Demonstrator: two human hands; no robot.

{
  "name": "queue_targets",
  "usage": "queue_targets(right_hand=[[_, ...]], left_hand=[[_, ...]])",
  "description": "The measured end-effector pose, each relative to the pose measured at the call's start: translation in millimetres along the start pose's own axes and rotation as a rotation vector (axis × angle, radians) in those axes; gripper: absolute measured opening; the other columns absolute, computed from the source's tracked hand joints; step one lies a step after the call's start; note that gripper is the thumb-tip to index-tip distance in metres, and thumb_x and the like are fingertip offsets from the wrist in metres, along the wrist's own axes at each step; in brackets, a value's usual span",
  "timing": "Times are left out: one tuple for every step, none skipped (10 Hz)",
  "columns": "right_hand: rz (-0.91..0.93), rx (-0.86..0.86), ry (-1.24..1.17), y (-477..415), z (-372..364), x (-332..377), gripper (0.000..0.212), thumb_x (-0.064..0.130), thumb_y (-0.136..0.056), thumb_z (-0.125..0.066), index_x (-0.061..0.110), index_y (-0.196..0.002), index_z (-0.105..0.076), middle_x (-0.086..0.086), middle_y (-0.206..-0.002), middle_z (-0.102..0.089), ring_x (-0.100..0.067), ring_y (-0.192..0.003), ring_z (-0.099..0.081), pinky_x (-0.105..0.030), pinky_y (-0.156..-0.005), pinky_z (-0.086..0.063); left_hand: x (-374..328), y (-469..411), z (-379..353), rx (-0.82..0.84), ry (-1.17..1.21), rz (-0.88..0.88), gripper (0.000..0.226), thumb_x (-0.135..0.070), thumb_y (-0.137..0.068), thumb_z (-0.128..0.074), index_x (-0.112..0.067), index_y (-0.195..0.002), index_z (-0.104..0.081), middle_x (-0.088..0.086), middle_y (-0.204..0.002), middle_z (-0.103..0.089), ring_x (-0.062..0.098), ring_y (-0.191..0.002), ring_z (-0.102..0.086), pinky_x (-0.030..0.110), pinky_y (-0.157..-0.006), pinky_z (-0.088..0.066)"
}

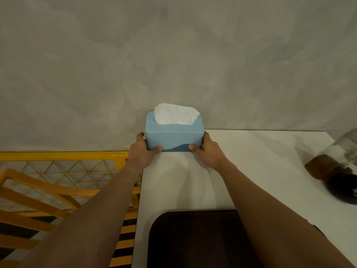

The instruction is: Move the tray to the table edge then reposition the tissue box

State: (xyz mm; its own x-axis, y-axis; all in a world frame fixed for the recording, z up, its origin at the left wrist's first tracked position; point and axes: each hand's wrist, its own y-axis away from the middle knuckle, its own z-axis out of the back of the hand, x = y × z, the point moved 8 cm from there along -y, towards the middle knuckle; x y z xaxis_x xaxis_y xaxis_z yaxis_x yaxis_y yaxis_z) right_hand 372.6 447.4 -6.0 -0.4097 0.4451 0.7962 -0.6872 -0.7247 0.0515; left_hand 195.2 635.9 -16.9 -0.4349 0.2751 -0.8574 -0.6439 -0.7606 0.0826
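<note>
A light blue tissue box (pixel 173 137) with a white tissue sticking out of its top sits at the far left corner of the white table (pixel 251 161), close to the grey wall. My left hand (pixel 142 149) grips its left end and my right hand (pixel 205 150) grips its right end, thumbs on the near face. Whether the box rests on the table or is lifted slightly I cannot tell. A dark brown tray (pixel 195 238) lies at the near edge of the table, between my forearms, its right part hidden by my right arm.
A glass jar with a brown lid (pixel 336 161) lies tilted at the table's right side, blurred. Left of the table stands a yellow metal frame with wire mesh (pixel 58 171). The grey wall (pixel 173 55) rises right behind the table.
</note>
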Motion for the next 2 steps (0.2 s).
queue_targets(right_hand=[[-0.007,-0.003,0.023,2.6,5.1,6.1,0.076,0.041,-0.094,-0.069,0.019,-0.153,-0.026,-0.006,-0.142,-0.055,-0.03,-0.127,-0.054,-0.029,-0.091,-0.039],[-0.017,0.019,0.031,7.5,10.1,10.2,0.105,0.048,-0.084,-0.078,0.018,-0.159,-0.01,-0.007,-0.151,-0.047,-0.032,-0.134,-0.049,-0.032,-0.097,-0.041]], left_hand=[[-6.3,2.9,3.7,0.02,-0.014,0.005,0.105,-0.039,-0.079,-0.084,-0.009,-0.157,-0.021,0.013,-0.143,-0.059,0.035,-0.13,-0.056,0.035,-0.093,-0.047],[-15.5,10.9,3.3,0.12,-0.006,-0.024,0.119,-0.045,-0.069,-0.09,-0.018,-0.158,-0.014,0.0,-0.138,-0.054,0.031,-0.134,-0.051,0.026,-0.088,-0.046]])
